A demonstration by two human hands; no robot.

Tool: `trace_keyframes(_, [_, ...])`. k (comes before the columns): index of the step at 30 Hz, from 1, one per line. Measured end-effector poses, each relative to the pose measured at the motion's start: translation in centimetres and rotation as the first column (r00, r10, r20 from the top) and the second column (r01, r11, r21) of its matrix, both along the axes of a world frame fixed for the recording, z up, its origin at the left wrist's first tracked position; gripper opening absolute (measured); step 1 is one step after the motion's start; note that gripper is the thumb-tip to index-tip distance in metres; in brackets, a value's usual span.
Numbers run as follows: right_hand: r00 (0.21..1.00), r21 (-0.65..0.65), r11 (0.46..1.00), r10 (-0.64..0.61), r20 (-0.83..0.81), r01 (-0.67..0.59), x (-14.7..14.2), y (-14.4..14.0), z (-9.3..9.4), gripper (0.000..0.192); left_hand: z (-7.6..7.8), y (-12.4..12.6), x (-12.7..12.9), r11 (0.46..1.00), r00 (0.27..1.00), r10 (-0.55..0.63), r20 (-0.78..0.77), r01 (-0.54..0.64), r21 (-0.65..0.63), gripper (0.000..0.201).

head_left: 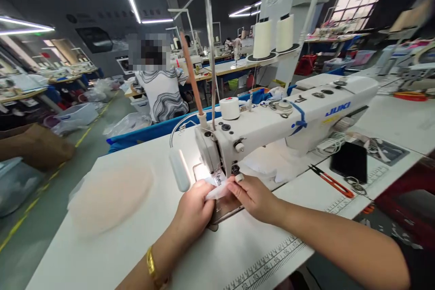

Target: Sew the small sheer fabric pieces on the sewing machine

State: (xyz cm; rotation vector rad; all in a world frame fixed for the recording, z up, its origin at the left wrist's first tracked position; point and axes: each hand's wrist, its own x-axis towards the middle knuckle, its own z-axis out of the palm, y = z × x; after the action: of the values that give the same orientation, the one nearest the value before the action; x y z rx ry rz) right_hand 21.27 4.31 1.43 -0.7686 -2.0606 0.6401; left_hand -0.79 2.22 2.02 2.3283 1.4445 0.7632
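A white JUKI sewing machine (288,118) stands on a white table (112,249). Under its needle lies a small white fabric piece (215,191). My left hand (193,213), with a gold bracelet on the wrist, pinches the piece's left side just in front of the needle. On the other side my right hand (253,197) holds the same piece, fingertips close to the presser foot. The part of the fabric under the fingers is hidden.
A pale pink fabric pile (108,195) lies on the table's left. Orange-handled thread snips (331,182) and a black phone (350,162) lie at the right. Two white thread cones (273,36) stand behind the machine. A person in a patterned shirt (163,93) sits at the back.
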Motion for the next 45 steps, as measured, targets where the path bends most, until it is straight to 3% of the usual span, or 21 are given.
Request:
trace_keyframes(7, [0.999, 0.035, 0.999, 0.031, -0.029, -0.03, 0.2, -0.2, 0.1, 0.038, 0.7, -0.7, 0.4, 0.997, 1.0, -0.023, -0.02, 0.022, -0.072, 0.022])
trace_keyframes(13, [0.998, 0.018, 0.999, 0.029, 0.047, -0.029, 0.7, -0.3, 0.7, 0.034, 1.1, -0.8, 0.3, 0.997, 0.996, -0.073, -0.059, 0.073, 0.004, 0.024])
trace_keyframes(16, [0.966, 0.075, 0.989, 0.107, 0.234, -0.127, 1.5, 0.0, 1.3, 0.03, 0.9, -1.5, 0.3, 0.991, 0.985, -0.086, -0.146, 0.1, 0.092, 0.02])
trace_keyframes(19, [0.855, 0.118, 0.95, 0.201, 0.478, -0.289, 2.3, 0.0, 2.2, 0.023, 0.5, -2.5, 0.4, 0.966, 0.974, -0.142, -0.177, 0.175, 0.19, 0.029])
trace_keyframes(22, [0.8, 0.14, 0.932, 0.201, 0.565, -0.334, 2.7, -0.3, 3.1, 0.019, 0.2, -3.4, 0.6, 0.933, 0.962, -0.199, -0.184, 0.244, 0.266, 0.035])
trace_keyframes(28, [0.778, 0.13, 0.929, 0.207, 0.593, -0.347, 2.7, -0.7, 3.9, 0.014, 0.2, -3.6, 0.3, 0.914, 0.95, -0.267, -0.164, 0.303, 0.268, 0.038])
trace_keyframes(34, [0.787, 0.125, 0.943, 0.179, 0.591, -0.309, 2.6, -0.2, 3.0, 0.012, 0.0, -3.1, 0.1, 0.93, 0.956, -0.215, -0.199, 0.262, 0.258, 0.04])
trace_keyframes(41, [0.765, 0.184, 0.956, 0.059, 0.642, -0.228, 2.4, 0.2, 2.3, 0.005, -0.3, -1.9, 0.0, 0.931, 0.974, -0.166, -0.156, 0.207, 0.3, 0.036])
trace_keyframes(45, [0.784, 0.167, 0.964, 0.063, 0.617, -0.209, 1.9, 0.4, 2.3, 0.007, -0.7, -1.1, -0.2, 0.933, 0.975, -0.16, -0.156, 0.201, 0.298, 0.033])
